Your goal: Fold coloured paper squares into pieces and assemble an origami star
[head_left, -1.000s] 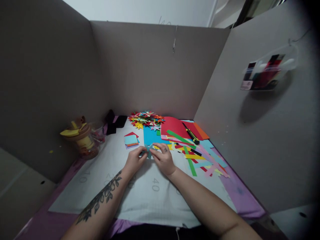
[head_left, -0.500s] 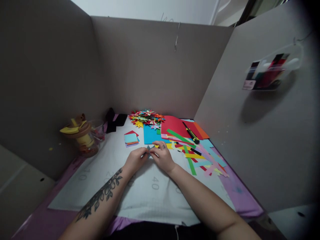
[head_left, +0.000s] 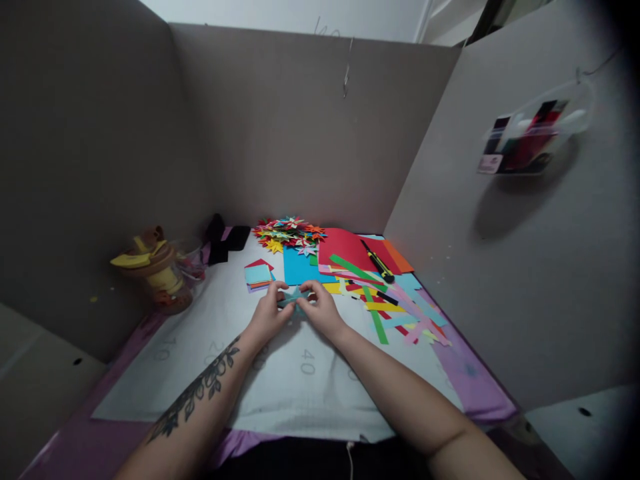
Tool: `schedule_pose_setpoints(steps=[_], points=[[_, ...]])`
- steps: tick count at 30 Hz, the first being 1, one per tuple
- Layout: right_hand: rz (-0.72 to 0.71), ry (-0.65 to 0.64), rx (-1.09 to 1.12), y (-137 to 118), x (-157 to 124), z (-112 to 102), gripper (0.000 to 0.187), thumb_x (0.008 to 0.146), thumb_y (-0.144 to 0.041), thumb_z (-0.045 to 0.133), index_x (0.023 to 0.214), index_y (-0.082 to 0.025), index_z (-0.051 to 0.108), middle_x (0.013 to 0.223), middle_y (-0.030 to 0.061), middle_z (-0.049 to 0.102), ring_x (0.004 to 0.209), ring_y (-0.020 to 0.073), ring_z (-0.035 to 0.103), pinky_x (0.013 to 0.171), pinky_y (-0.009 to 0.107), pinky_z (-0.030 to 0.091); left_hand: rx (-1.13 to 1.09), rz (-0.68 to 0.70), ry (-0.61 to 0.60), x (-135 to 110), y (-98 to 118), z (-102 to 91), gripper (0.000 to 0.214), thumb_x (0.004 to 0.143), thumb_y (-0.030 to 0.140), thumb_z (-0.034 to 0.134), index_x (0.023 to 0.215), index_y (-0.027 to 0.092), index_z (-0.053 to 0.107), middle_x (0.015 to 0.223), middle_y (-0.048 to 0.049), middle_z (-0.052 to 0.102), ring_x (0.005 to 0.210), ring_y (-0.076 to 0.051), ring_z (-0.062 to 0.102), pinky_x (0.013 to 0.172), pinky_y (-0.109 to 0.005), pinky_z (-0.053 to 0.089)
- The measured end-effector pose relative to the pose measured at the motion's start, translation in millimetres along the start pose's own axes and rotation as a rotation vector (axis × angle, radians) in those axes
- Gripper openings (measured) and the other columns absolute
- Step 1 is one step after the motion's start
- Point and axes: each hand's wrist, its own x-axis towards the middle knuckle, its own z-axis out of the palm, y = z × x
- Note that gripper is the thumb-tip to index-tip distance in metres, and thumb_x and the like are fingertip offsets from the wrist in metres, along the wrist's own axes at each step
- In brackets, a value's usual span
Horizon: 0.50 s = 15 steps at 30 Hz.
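- Your left hand [head_left: 267, 319] and right hand [head_left: 323, 310] meet over the white numbered mat [head_left: 280, 387] on the counter. Both close their grip, with fingertips, on one small folded blue paper piece [head_left: 294, 298].
- The piece sits between your hands, just in front of the blue sheet [head_left: 299, 268]. Your fingers cover most of it, so its exact shape is hard to make out.
- The lower edge of the view cuts off both forearms.
- One stack of small paper squares [head_left: 259, 275] lies just left of the blue sheet.
- One pile of folded paper stars [head_left: 287, 233] lies at the back, with too many stars to count.
- One yellow-and-black utility knife [head_left: 379, 262] rests on the red sheet [head_left: 345, 248].
- Loose paper strips [head_left: 395, 310] overlap to your right, too tangled to count.
- One jar with a yellow lid [head_left: 155, 273] stands at the far left; its contents are unclear.
- One clear pouch [head_left: 530, 137] hangs on the right wall, blurred.
- Compared with half a second ago, more of the blue piece shows between your fingertips, and your hands are at the same spot.
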Motion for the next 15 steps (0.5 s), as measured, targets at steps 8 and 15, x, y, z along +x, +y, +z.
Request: schedule_pose_setpoints(steps=[8, 15], points=[[0.292, 0.004, 0.351, 0.6, 2.0, 1.1, 0.032, 0.063, -0.018, 0.06, 0.093, -0.021, 0.048, 0.068, -0.0057, 0.054, 0.056, 0.0104, 0.05, 0.051, 0.02, 0.037, -0.282, -0.165, -0.081, 3.4, 11.5, -3.1, 0.034, 0.071, 0.023, 0.059, 0.101, 0.019, 0.043, 0.055, 0.0111, 0.039, 0.044, -0.006, 0.039, 0.045, -0.016, 0.029], [0.385, -0.064, 0.56, 4.1, 1.0, 2.7, 0.043, 0.065, -0.028, 0.066, 0.1, -0.023, 0.041, 0.066, -0.0076, 0.052, 0.05, 0.0091, 0.05, 0.048, 0.019, 0.039, -0.46, -0.232, 0.056, 6.0, 9.6, -1.7, 0.034, 0.069, 0.028, 0.063, 0.097, 0.019, 0.045, 0.053, 0.0118, 0.04, 0.042, -0.004, 0.038, 0.043, -0.015, 0.029]])
